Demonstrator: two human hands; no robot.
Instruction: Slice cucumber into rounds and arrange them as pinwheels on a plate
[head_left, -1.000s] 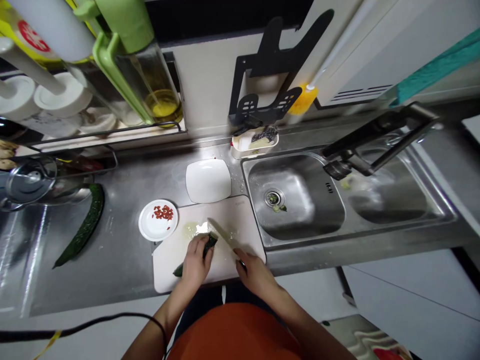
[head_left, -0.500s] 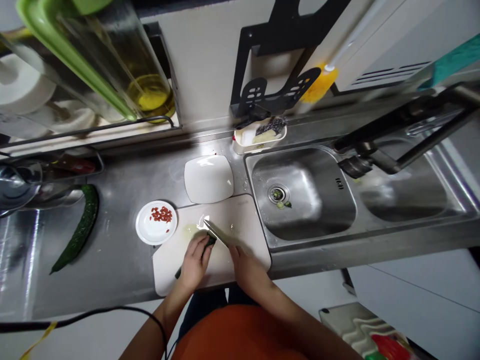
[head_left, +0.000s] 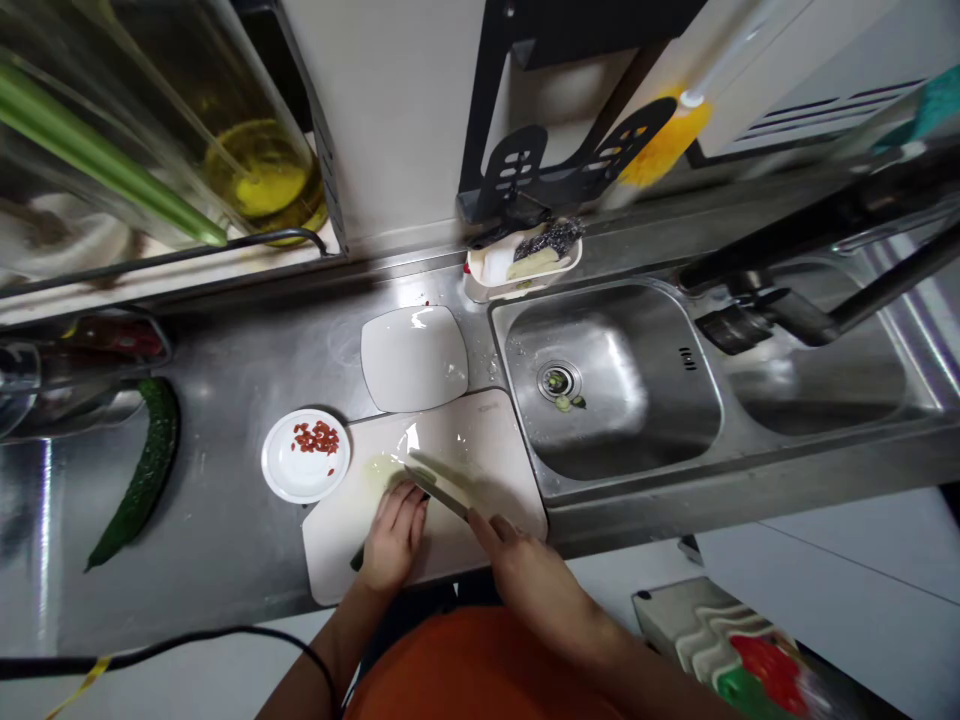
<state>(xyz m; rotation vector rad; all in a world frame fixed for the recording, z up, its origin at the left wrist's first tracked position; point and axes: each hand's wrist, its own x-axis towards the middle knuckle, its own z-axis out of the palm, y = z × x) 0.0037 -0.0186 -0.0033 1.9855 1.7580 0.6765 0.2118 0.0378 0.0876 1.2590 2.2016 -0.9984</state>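
Note:
My left hand [head_left: 394, 535] is closed over a dark green cucumber piece [head_left: 358, 557] on the white cutting board [head_left: 495, 480]; most of the piece is hidden under my fingers. In my right hand [head_left: 525, 565] is a kitchen knife [head_left: 441, 493], its handle covered by my fingers. The blade slants up and left, its tip just above my left fingertips, and a shadow lies beside it on the board. Left of the board stands a small white plate [head_left: 289, 470] with red berries [head_left: 316, 437]. Behind the board is a square white plate [head_left: 415, 360].
A whole cucumber [head_left: 144, 480] lies on the steel counter [head_left: 225, 500] at the left. The sink [head_left: 630, 400] to the right holds green scraps [head_left: 570, 403] near its drain. A black faucet [head_left: 817, 230] reaches over it. An oil bottle [head_left: 262, 190] stands on the shelf at upper left.
The knife has lifted off the board and its blade now sits slightly higher, with my right hand shifted right. My left hand stays on the cucumber piece. The camera view has moved slightly.

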